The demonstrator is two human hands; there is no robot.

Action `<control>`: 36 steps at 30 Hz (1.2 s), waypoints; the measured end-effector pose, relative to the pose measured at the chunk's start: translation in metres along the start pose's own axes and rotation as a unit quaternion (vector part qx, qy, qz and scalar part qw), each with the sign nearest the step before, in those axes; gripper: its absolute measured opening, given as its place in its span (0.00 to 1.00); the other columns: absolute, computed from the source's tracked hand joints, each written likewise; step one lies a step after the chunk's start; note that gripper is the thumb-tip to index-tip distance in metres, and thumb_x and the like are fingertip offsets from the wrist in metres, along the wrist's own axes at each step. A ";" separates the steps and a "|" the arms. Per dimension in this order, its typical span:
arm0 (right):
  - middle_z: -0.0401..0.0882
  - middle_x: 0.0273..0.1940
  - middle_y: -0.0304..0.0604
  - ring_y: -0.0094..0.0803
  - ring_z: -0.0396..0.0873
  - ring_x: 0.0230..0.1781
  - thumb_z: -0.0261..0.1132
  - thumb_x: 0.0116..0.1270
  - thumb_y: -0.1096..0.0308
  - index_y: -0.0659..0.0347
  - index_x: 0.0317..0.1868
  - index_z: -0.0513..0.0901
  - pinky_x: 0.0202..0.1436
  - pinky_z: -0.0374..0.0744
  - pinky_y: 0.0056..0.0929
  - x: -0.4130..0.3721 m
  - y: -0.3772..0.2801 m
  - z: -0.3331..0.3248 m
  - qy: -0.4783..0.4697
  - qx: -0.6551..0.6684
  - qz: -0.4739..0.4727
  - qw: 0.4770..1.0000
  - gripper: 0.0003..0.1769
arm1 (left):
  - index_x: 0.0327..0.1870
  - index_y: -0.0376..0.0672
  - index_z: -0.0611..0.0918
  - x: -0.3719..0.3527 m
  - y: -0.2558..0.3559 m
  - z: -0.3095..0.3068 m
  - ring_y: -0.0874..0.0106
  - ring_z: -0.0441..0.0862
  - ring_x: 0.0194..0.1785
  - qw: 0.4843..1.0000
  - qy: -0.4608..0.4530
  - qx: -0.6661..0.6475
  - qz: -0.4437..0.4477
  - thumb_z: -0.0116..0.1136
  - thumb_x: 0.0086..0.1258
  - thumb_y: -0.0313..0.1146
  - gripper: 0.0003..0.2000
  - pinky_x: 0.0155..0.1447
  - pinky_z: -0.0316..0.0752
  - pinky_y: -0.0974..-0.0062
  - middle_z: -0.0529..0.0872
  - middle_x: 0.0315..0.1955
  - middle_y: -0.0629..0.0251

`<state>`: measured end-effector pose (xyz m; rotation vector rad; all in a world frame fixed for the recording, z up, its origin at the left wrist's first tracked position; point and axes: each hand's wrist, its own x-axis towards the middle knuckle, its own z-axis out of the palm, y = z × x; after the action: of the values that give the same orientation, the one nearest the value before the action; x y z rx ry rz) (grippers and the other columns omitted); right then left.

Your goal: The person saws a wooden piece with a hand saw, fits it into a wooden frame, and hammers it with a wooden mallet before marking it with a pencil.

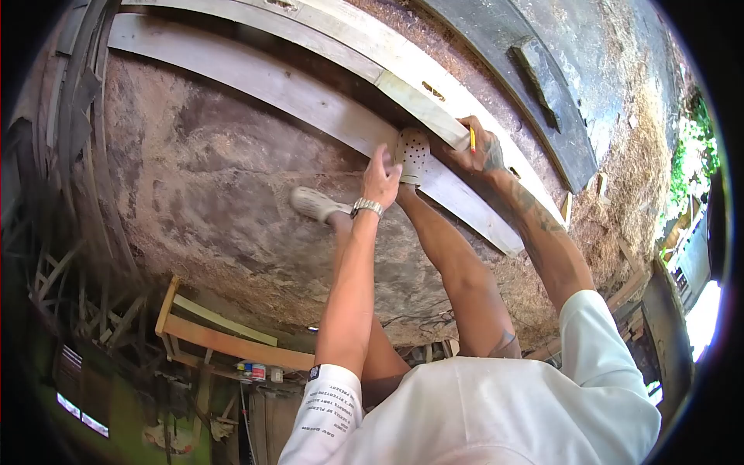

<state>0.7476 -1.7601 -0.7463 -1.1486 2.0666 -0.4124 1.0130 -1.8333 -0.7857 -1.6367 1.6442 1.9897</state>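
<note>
My right hand (482, 153) is closed around a yellow pencil (473, 138), its fingers touching the end of a pale wooden board (422, 106). My left hand (380, 178), with a metal watch on its wrist, is held in the air beside my shoe; its thumb and fingers are apart with nothing between them. Below the board lies a long, wide plank (294, 97) that runs diagonally across the view. One beige clog (413, 155) rests on this plank. The other clog (314, 203) is on the dirt floor.
A dark board (496, 58) with a short dark block (536, 81) on it lies at upper right. Sawdust (620, 116) covers the ground there. Stacked boards (77, 93) stand at the left. A wooden frame (232, 337) and small cans (256, 372) are at lower left.
</note>
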 end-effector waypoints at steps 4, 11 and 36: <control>0.90 0.40 0.54 0.50 0.92 0.38 0.84 0.55 0.54 0.60 0.53 0.79 0.43 0.88 0.43 -0.003 -0.001 0.005 0.048 0.006 -0.028 0.998 0.32 | 0.83 0.39 0.55 0.050 0.035 0.015 0.48 0.57 0.83 0.956 0.116 0.157 0.218 0.61 0.67 0.28 0.43 0.84 0.56 0.54 0.57 0.82 0.45; 0.90 0.51 0.54 0.45 0.92 0.47 0.89 0.49 0.56 0.65 0.54 0.80 0.51 0.89 0.38 -0.012 0.007 0.019 0.138 -0.045 -0.131 0.981 0.38 | 0.81 0.52 0.66 0.130 0.022 0.004 0.62 0.61 0.84 0.880 0.073 0.213 0.418 0.56 0.51 0.19 0.46 0.81 0.59 0.55 0.68 0.80 0.63; 0.87 0.55 0.60 0.44 0.85 0.56 0.42 0.84 0.37 0.69 0.54 0.80 0.63 0.80 0.40 -0.017 0.019 0.028 0.198 -0.009 -0.025 0.980 0.39 | 0.61 0.50 0.89 0.080 0.029 0.078 0.58 0.76 0.75 0.860 0.226 0.005 0.458 0.58 0.67 0.28 0.21 0.80 0.57 0.49 0.86 0.65 0.68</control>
<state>0.7620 -1.7335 -0.7694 -1.2069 2.3877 -0.6948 0.9105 -1.8290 -0.8376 -1.5300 3.0505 1.9308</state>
